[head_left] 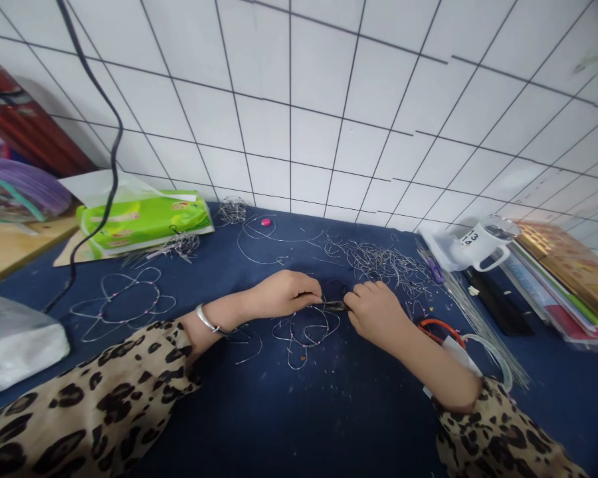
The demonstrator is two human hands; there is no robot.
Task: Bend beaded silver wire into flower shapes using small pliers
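My left hand point(292, 293), with a silver bangle at the wrist, pinches the upper edge of a flower-shaped wire frame point(305, 346) with small pink beads. My right hand point(373, 309) is closed around small dark pliers point(335, 306). Their jaws point left and meet the wire close to my left fingertips. Most of the pliers is hidden in the fist. Farther left on the dark blue cloth point(359, 411) lies a larger beaded wire flower point(129, 300) with looped petals. Loose wire pieces point(249, 342) lie beside my left wrist.
Tangled wire point(389, 262) lies behind my right hand. Orange handles point(441, 326) and long straight wires point(483, 332) are to the right, near a white mug point(486, 245). A green tissue pack point(149, 219), black cable point(113, 153) and plastic bag point(20, 345) are left. A tiled wall point(313, 133) stands behind.
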